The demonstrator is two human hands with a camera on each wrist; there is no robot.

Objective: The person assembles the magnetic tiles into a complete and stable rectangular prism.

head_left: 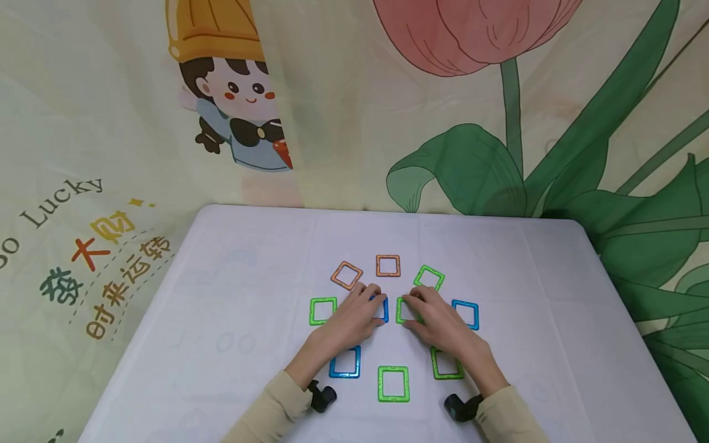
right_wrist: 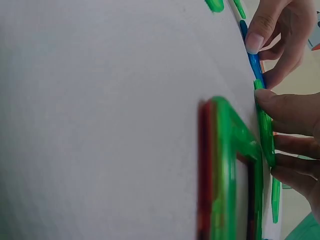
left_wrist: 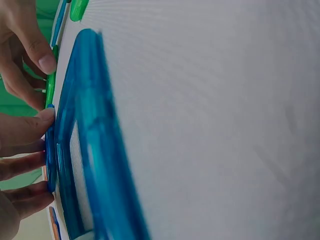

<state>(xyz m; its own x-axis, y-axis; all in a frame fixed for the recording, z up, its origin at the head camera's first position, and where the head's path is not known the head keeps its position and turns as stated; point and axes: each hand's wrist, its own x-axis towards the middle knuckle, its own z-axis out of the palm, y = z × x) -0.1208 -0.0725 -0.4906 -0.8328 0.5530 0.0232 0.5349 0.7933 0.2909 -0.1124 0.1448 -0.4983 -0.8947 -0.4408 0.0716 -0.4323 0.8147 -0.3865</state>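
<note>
Near the middle of the table, my left hand (head_left: 350, 319) pinches a blue square magnetic tile (head_left: 386, 309) between thumb and fingers, partly covering it. My right hand (head_left: 441, 321) grips a green square magnetic tile (head_left: 399, 311) in the same way, its right part hidden under the hand. Both tiles are hollow frames. They stand side by side with a narrow gap in the head view. From the left wrist, the held blue tile (left_wrist: 50, 155) and held green tile (left_wrist: 51, 85) appear edge-on, close over the white surface and nearly end to end.
A ring of square tiles surrounds the hands: two orange, including one at the back (head_left: 388, 256); a blue one (head_left: 465, 301) on the right; another blue one (head_left: 357, 363) at lower left; several green ones, including the front tile (head_left: 393, 369). A printed cloth (head_left: 332, 123) hangs behind the white table (head_left: 221, 295).
</note>
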